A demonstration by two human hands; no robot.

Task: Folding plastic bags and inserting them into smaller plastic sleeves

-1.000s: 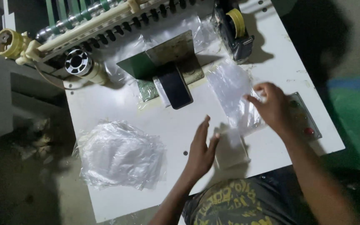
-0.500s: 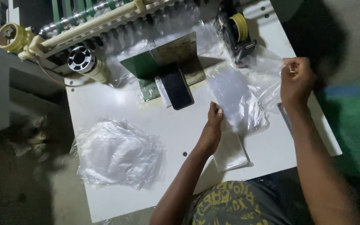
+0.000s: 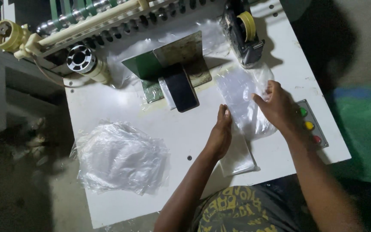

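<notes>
Head view shows my left hand [image 3: 220, 135] flat and right hand [image 3: 280, 109] spread on the clear, thin plastic bag [image 3: 242, 101] lying on the white bench [image 3: 185, 129], neither clamped, so I judge the slippery film could slide or crease.

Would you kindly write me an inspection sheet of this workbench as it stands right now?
Surface: white table, lit from above.
Job's things: clear plastic bag lying flat under both hands; flat white piece near the front edge.
Clutter: heap of clear bags front left; dark phone; tape dispenser.
Hands: left hand flat on the bag's left edge; right hand pressing its right side.
Cables: thin wire by the roller machine.
Surroundings: button panel at right; dim floor.
</notes>
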